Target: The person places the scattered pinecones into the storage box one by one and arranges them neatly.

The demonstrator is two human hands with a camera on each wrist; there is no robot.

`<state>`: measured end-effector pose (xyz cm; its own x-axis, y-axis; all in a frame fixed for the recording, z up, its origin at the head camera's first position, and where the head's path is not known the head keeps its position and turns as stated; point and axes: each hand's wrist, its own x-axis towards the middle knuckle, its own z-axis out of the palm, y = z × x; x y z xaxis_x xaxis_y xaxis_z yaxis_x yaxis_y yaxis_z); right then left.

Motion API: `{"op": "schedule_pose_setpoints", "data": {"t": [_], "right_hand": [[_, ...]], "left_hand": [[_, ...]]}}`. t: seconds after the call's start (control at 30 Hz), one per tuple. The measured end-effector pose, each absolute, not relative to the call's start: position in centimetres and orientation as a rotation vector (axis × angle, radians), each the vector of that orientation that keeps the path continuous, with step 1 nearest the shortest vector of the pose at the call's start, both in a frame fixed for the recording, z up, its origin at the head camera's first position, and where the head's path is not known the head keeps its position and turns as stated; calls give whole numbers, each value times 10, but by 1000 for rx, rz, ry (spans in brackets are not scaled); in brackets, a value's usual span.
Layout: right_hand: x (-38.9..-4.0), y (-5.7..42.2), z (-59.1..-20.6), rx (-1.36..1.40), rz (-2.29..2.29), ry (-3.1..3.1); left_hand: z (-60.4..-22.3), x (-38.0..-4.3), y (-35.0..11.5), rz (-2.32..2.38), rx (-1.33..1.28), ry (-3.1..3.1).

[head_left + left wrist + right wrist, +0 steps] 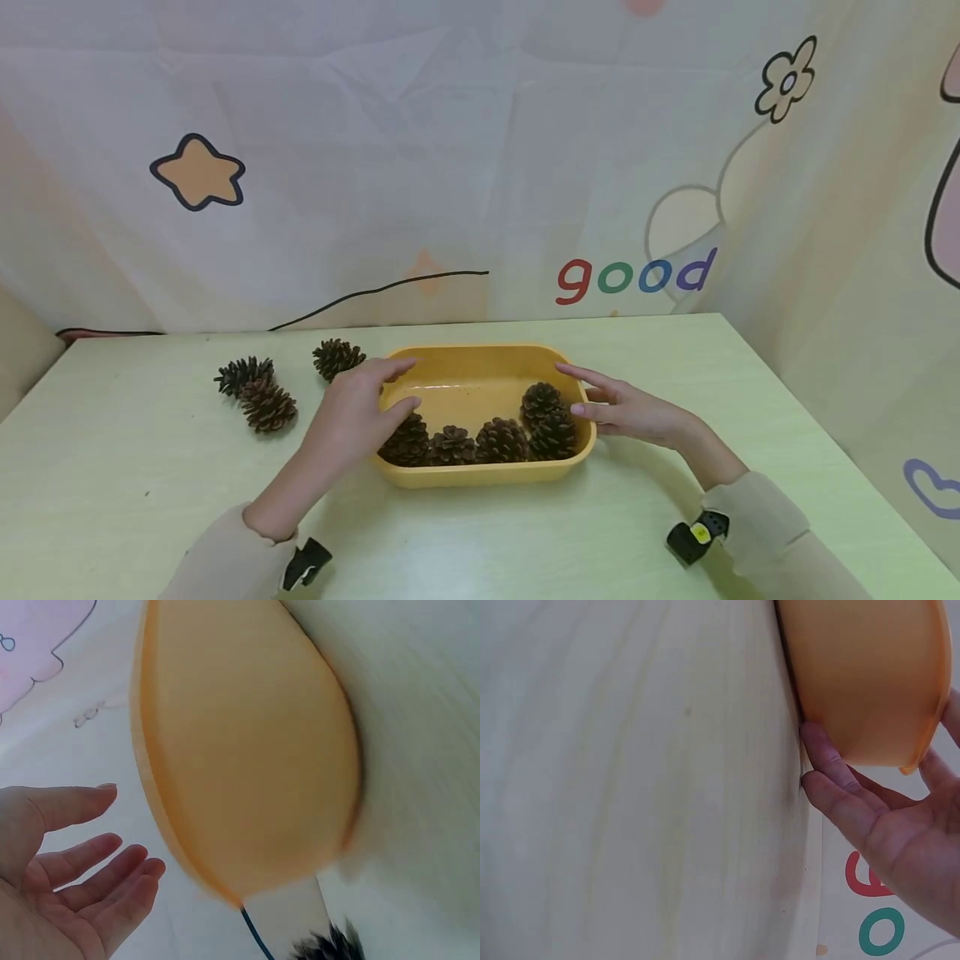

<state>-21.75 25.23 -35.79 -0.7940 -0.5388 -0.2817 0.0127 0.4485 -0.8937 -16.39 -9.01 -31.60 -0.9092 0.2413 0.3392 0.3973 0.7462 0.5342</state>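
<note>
A yellow plastic bin [480, 477] sits on the table with several brown pinecones [501, 440] along its near side and right end. Above the bin's left end is my left hand [358, 410], thumb and fingers spread apart, nothing held. In the left wrist view, a gap shows between that hand [82, 877] and the bin's wall [247, 750]. My right hand [626, 410] is at the bin's right end, thumb and index finger reaching over the rim. Seen from the right wrist, its fairly straight lower fingers [840, 799] lie against the bin's outer wall, low by the tabletop.
Left of the bin, two pinecones [258, 396] lie together on the pale wooden table [135, 467]; another pinecone [337, 358] lies close behind my left hand. A printed cloth [375, 167] hangs behind the table, and more cloth [847, 275] hangs along its right side.
</note>
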Motion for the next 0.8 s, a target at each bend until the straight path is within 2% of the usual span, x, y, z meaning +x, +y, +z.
{"op": "schedule_pose_setpoints", "data": {"t": [0.27, 0.8], "right_hand": [[-219, 253, -357, -414, -1323, 2177], [-217, 253, -357, -388, -1317, 2201]], "left_hand": [[-319, -158, -135, -814, -434, -2701], [-339, -153, -198, -908, -319, -2656]]}}
